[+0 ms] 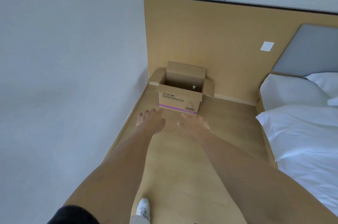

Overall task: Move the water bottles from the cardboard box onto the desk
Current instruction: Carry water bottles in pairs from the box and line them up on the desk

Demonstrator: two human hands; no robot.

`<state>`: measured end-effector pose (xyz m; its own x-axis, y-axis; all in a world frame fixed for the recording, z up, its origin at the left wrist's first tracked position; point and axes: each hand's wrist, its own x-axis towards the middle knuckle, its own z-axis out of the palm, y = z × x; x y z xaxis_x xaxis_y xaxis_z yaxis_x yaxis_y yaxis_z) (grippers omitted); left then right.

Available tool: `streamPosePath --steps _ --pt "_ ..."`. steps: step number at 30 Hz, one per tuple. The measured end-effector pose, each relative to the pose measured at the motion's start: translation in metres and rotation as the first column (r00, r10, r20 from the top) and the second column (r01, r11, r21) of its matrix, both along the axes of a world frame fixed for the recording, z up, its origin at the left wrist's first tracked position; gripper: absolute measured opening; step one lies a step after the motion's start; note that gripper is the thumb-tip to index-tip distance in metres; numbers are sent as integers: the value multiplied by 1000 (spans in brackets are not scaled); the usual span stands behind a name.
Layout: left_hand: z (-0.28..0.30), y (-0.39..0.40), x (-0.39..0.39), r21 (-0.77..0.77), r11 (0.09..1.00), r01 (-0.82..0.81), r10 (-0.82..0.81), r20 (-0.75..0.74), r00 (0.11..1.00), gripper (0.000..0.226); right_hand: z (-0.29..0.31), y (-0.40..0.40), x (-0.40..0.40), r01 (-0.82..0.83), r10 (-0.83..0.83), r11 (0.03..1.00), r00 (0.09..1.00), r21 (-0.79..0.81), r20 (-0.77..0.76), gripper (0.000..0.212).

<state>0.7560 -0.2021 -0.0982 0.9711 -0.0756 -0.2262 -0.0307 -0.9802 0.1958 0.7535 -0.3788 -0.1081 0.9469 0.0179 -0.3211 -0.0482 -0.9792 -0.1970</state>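
Against the tan wooden wall panel (210,41), in the corner of the room, a cardboard box (180,100) stands on the wood-look floor (192,159). Its top flaps are folded open: one stands upright at the back, one leans out to each side. The front face carries printed characters, a bottle outline and a purple stripe along the bottom edge.

Inside the box, near its right wall, the white cap and neck of one water bottle (193,87) are visible; the body is hidden below the front wall. Whether other bottles lie deeper in the box cannot be told.

Both bare arms of the person extend forward toward the box. The left hand (150,120) is held just short of the lower left corner of the box, fingers spread and relaxed, holding nothing. The right hand (194,123) is held just below the purple stripe, fingers loosely extended and slightly blurred, also holding nothing. Neither hand touches the box.

To the right, a bed (301,132) with white bedding and a white pillow (290,92) stands beside a grey headboard pad (311,50). A white wall socket (267,46) sits on the panel. At the bottom edge, a white shoe (143,207) rests on the floor.
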Motion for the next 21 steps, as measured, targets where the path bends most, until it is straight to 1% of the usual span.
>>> streamPosePath --steps 4,8,11,16,19,21 --pt "11 21 90 30 995 92 -92 14 996 45 11 28 71 74 -74 997 997 13 32 47" --pt "12 28 157 4 987 162 -162 -6 987 46 17 41 123 127 -128 991 992 40 22 47" --pt "5 24 201 11 980 200 -200 -19 980 48 15 39 159 205 -205 978 979 29 -6 47" --pt "-6 12 272 42 965 261 -259 -29 965 45 4 25 224 235 -234 971 972 36 -18 47" --pt "-13 3 322 45 960 276 -274 -51 960 45 -9 16 278 247 -245 968 968 48 -44 47" --pt "-17 -3 356 48 959 280 -277 -63 959 47 -18 12 314 255 -251 964 966 69 -61 51"
